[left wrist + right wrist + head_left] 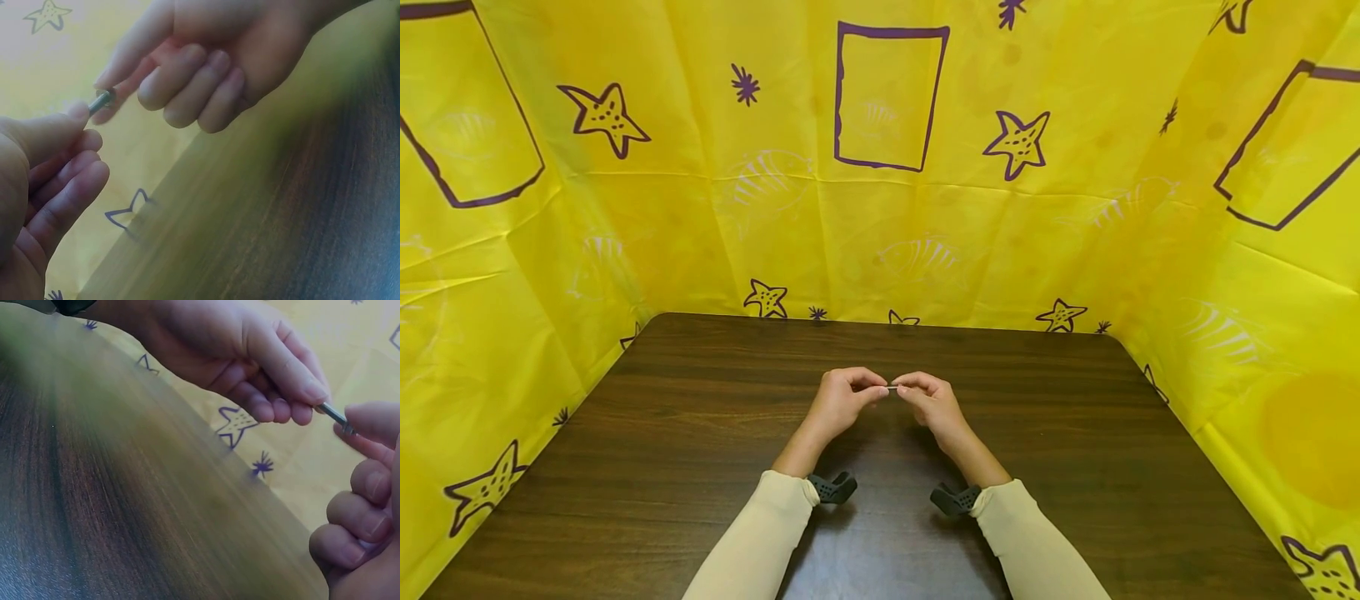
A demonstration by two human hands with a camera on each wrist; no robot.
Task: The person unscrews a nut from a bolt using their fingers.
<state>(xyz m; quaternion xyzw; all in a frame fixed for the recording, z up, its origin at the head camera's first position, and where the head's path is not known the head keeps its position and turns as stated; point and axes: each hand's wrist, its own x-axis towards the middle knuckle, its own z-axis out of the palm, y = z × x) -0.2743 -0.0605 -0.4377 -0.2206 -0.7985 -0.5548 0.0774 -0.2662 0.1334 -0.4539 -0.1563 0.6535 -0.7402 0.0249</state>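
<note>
Both hands meet over the table, with a short, slim metal bolt (892, 387) between their fingertips. My left hand (841, 403) pinches one end of it between thumb and forefinger. At the other end, the thumb and forefinger of my right hand (936, 405) pinch around a wider, nut-like part. In the left wrist view the bolt (99, 104) slants up toward that wider end. The right wrist view shows its shank (331, 413) bare between the two hands. The remaining fingers of the right hand curl in toward the palm.
A dark brown wood-grain table (700, 500) lies beneath the hands. Yellow cloth (880, 217) printed with starfish and fish surrounds its back and sides. Each wrist wears a dark band with a bulky mount (835, 488), below pale sleeves (760, 533).
</note>
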